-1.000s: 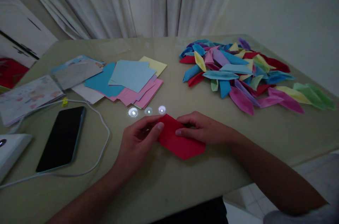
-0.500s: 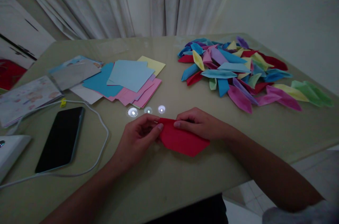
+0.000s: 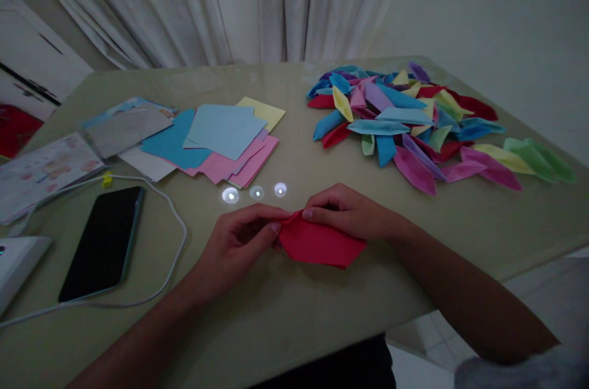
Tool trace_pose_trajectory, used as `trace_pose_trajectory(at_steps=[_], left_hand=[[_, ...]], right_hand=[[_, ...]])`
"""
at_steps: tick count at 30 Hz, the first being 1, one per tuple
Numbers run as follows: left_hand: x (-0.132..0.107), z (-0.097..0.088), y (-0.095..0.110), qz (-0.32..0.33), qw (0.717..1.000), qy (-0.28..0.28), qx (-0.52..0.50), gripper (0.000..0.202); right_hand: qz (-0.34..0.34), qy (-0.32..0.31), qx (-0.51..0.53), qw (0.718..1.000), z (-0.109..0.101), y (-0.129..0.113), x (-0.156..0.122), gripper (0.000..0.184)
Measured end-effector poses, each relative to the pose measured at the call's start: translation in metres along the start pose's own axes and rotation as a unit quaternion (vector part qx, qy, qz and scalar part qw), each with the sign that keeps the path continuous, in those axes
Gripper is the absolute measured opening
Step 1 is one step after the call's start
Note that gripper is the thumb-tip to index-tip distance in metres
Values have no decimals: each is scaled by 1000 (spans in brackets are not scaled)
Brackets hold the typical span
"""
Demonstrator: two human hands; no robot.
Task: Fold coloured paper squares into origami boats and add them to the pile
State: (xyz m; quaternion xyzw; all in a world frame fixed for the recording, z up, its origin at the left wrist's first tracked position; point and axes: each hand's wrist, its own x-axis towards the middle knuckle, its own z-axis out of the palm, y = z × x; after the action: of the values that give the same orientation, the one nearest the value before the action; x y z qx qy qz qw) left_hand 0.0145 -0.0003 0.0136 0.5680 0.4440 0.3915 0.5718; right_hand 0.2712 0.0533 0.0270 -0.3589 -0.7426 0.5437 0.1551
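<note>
A red folded paper (image 3: 322, 243) with slanted corners is held between my two hands, over the near middle of the table. My left hand (image 3: 243, 238) pinches its left end, thumb in front and index finger along the top edge. My right hand (image 3: 347, 211) grips the upper edge, its thumb pressed on the face of the paper and the other fingers behind, out of sight. Between the two hands the top edge is bent into a small crease. The paper's lower right corner hangs free.
A heap of folded coloured paper pieces (image 3: 391, 115) covers the table's (image 3: 294, 315) back right. Flat coloured sheets (image 3: 225, 128) lie at back left, near plastic-wrapped packets (image 3: 50, 171). A black-screened phone (image 3: 103, 242) and a white cable (image 3: 179, 254) are on the left, beside a white box (image 3: 21, 263).
My left index finger has moved right along the top edge, close to my right thumb. The red paper's edge there has bent, and its lower edge has tilted a little.
</note>
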Motion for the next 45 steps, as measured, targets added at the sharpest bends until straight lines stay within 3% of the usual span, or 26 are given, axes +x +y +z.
trace_pose_trajectory(at_steps=[7, 12, 15, 19, 23, 27, 45], left_hand=[[-1, -1, 4, -5, 1000, -11, 7, 19], [0, 1, 1, 13, 999, -15, 43, 11], [-2, 3, -2, 33, 996, -36, 70, 12], [-4, 5, -6, 46, 998, -12, 49, 16], [-1, 4, -7, 8, 1000, 0, 14, 24], [0, 4, -5, -38, 999, -10, 5, 16], [0, 9, -7, -38, 999, 7, 6, 15]], right_hand=[[0, -6, 2, 1000, -1, 1, 1, 44], [4, -23, 17, 1000, -5, -1, -1, 40], [-7, -3, 11, 1000, -2, -2, -1, 34], [-21, 28, -6, 999, 3, -1, 0, 31], [-16, 47, -8, 999, 3, -2, 0, 33], [-12, 57, -3, 998, 3, -3, -1, 33], [-40, 47, -11, 998, 13, -3, 0, 35]])
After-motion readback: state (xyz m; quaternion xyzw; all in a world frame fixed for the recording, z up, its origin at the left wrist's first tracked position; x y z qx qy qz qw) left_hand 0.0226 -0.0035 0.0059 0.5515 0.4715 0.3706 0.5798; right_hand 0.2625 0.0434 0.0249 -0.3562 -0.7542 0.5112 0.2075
